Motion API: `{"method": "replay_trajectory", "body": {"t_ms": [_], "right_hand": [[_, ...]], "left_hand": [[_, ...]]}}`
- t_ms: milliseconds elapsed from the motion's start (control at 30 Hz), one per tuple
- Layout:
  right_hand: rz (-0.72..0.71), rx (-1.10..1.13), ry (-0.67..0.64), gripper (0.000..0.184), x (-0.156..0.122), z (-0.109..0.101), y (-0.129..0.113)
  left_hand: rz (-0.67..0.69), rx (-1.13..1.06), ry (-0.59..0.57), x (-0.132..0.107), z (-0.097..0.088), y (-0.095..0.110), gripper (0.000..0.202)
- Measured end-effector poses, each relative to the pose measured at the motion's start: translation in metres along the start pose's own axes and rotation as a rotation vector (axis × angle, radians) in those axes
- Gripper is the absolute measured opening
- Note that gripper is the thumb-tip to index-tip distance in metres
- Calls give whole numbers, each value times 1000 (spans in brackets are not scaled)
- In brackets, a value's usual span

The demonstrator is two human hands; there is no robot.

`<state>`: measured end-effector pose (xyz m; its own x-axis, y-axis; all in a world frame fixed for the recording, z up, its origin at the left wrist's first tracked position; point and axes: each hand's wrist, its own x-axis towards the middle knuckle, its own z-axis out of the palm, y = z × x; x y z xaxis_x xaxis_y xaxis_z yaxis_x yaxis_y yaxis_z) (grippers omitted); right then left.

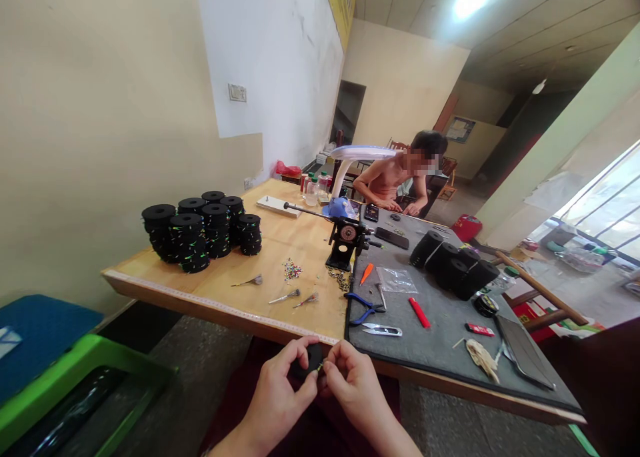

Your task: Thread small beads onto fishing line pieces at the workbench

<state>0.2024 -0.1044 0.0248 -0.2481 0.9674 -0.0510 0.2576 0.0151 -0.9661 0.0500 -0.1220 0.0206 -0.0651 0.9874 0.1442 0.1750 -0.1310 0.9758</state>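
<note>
A small black foam spool is gripped between the thumb and fingers of my left hand, just off the table's front edge. My right hand is pinched closed against the spool's right side, where a tiny yellow-green bit shows; what its fingertips hold is too small to make out. On the wooden table ahead lie several thin bundles with feathery ends and a scatter of coloured beads. Blue-handled pliers and thread snips rest on the grey mat to the right.
Stacks of wound black spools stand at the left. A black winding device and a lamp are mid-table. On the grey mat lie a red tube, a lighter and more spools. Another person sits across.
</note>
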Motion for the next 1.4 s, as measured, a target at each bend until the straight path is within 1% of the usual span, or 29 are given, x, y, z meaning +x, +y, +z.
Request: {"method": "replay_trajectory", "body": {"t_ms": [200, 333, 467, 600, 867, 933, 1067, 1167, 1300, 1400], "right_hand": [[13, 44, 3, 18, 1, 1, 1], [4, 29, 15, 17, 1, 1, 1], [14, 26, 20, 15, 1, 1, 2], [19, 0, 32, 15, 0, 1, 3], [34, 53, 24, 15, -2, 2, -4], [48, 72, 21, 15, -2, 1, -5], [62, 98, 12, 15, -3, -1, -2], [54, 86, 6, 15, -3, -2, 0], [44, 31, 19, 15, -2, -2, 0], [32, 6, 20, 16, -2, -3, -1]], "left_hand": [[-14, -38, 0, 0, 1, -2, 17], [-5, -8, 19, 0, 1, -1, 16], [57, 59, 35, -2, 1, -1, 11], [113, 120, 28, -4, 2, -6, 9], [179, 64, 51, -5, 3, -10, 15], [225, 104, 52, -6, 4, -12, 15], [376, 249, 48, -6, 7, -18, 17], [434, 321, 48, -6, 8, -20, 20], [438, 349, 47, -6, 9, -19, 23], [392, 335, 39, -6, 10, -18, 23]]}}
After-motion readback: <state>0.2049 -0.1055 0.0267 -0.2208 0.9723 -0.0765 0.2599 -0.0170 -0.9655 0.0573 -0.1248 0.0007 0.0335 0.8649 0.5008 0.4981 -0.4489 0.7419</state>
